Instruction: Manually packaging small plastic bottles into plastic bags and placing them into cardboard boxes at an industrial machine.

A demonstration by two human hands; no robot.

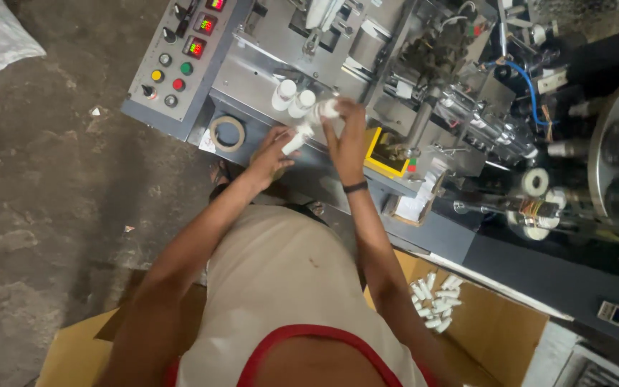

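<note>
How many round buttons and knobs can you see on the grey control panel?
About 7 on the control panel: a black knob top, then grey, green, yellow, red, black, grey below. More may be blurred.

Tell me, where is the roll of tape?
In the head view, the roll of tape lies flat on the machine's ledge, below the button panel, left of the left hand.

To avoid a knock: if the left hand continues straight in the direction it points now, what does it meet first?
The left hand points up toward the machine. It would probably meet first the two upright white tubes standing there; depth is unclear from above.
</note>
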